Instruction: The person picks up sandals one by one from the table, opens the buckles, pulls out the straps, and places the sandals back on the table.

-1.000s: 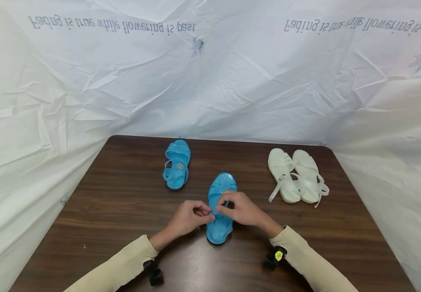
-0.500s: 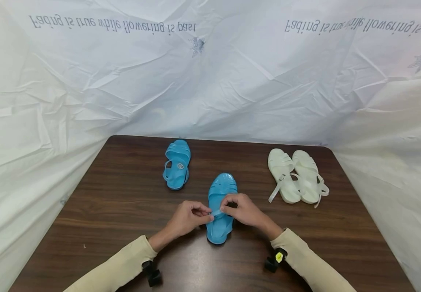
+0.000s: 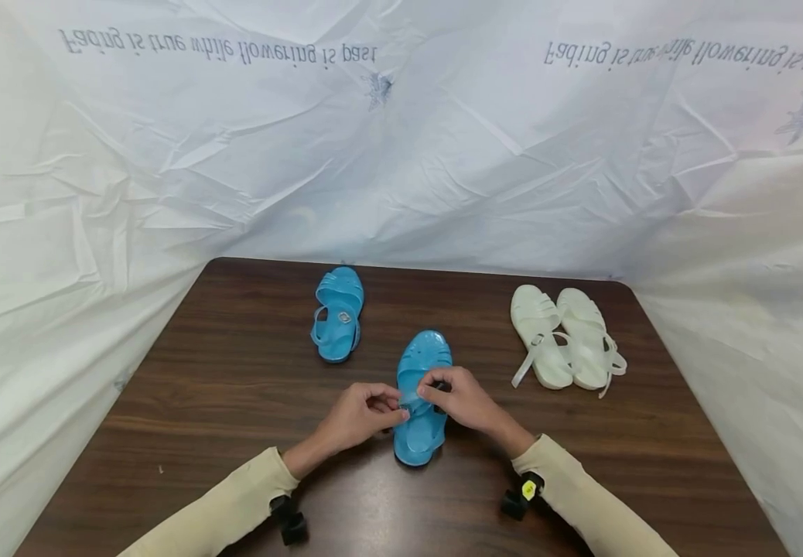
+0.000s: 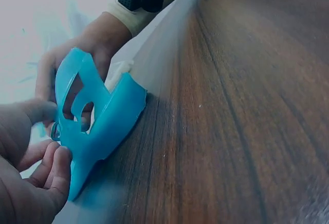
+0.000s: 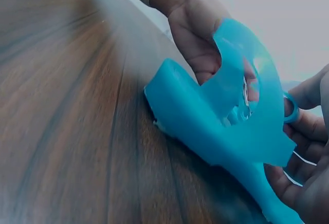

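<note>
Blue sandal (image 3: pixel 418 447) on the table (image 3: pixel 220 363); both hands (image 3: pixel 361 415) (image 3: pixel 466 401), half curled, pinch its strap (image 3: pixel 413 405) (buckle (image 4: pixel 55 131) by the left).

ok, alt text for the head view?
A person's left hand and right hand pinch at the strap of a blue sandal on a brown table. A second blue sandal lies farther back left, white sandals back right; white sheeting hangs behind.
</note>
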Motion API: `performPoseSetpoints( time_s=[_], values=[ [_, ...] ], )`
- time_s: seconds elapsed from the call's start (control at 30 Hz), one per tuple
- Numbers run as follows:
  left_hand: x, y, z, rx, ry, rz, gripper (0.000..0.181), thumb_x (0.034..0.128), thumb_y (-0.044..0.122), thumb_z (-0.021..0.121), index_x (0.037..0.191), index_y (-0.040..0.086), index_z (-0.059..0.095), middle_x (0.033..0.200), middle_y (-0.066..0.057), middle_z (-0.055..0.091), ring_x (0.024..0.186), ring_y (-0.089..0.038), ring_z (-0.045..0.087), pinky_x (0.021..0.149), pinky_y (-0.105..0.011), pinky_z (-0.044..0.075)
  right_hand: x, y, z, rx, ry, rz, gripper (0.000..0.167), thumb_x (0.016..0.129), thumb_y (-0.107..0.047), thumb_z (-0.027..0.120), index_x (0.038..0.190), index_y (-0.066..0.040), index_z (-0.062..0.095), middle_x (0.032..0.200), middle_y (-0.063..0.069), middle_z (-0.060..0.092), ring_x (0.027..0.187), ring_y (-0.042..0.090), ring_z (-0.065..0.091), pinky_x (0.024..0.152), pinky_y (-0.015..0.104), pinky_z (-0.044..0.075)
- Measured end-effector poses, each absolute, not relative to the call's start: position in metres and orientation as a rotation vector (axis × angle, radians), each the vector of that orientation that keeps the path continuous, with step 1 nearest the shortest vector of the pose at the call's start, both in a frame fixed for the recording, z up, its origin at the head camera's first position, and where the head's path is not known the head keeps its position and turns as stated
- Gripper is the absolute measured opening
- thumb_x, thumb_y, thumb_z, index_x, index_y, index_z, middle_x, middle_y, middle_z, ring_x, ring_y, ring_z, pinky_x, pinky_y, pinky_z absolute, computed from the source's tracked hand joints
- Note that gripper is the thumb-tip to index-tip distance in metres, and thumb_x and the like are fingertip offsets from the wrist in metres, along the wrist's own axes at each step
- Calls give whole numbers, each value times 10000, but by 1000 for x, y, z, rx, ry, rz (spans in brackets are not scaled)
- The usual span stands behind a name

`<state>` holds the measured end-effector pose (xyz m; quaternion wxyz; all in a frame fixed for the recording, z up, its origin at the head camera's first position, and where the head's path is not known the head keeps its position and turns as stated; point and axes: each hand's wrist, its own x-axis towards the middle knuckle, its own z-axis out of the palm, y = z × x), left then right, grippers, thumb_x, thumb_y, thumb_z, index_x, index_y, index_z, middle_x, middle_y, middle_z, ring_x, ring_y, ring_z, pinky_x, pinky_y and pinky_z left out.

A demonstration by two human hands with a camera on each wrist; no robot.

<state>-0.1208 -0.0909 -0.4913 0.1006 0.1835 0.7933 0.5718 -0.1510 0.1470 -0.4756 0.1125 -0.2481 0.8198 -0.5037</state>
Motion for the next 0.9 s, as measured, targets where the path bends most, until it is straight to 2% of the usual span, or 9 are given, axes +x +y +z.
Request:
performPoseSetpoints(
  time_s=[0.1,0.23,0.33,0.47,0.63,0.8,0.9],
  values=[
    [-122,-91,-489,545,2314,1715,269,996,309,695,1150,98,756,952,-61,725,804,-199,677,675,-285,565,-151,143,-475,-728,2399,-1507,183,1036,-146,617,960,-34,740,926,53,683,783,152,569,667,269,496],
    [-125,-94,-485,519,2312,1786,272,1045,303,614,1054,77,767,861,-122,682,741,-263,623,620,-304,532,-152,137,-472,-752,2427,-1479,197,1038,-198,626,955,-66,746,927,21,689,802,136,585,694,276,508],
    [-127,-99,-482,480,2303,1822,296,1048,263,611,995,6,746,839,-156,660,737,-218,611,641,-306,533,-152,134,-470,-787,2434,-1442,198,1031,-255,642,982,-104,760,938,-18,698,841,117,612,737,289,535],
    [-127,-107,-479,409,2277,1865,310,1049,212,606,979,-76,698,880,-221,660,768,-174,621,702,-299,550,-152,134,-471,-849,2429,-1382,215,1012,-281,667,1054,-97,769,981,-26,717,904,116,643,785,303,558],
    [-126,-119,-477,299,2303,1850,284,1050,182,593,984,-75,692,882,-183,661,781,-162,626,717,-281,552,-151,138,-474,-897,2424,-1325,208,999,-304,685,1078,-132,770,995,-63,730,939,92,663,802,294,557],
    [-126,-130,-480,282,2302,1773,257,1055,120,540,1016,-78,699,916,-181,673,800,-161,629,731,-291,558,-151,141,-474,-858,2461,-1275,102,983,-287,704,1003,-212,771,931,-122,720,889,77,663,777,290,555],
    [-125,-134,-481,302,2301,1715,257,1052,100,514,1034,-68,708,937,-198,685,821,-185,634,740,-306,559,-152,143,-475,-837,2490,-1229,95,984,-300,699,971,-236,767,892,-142,705,849,69,648,748,284,546]
  ],
)
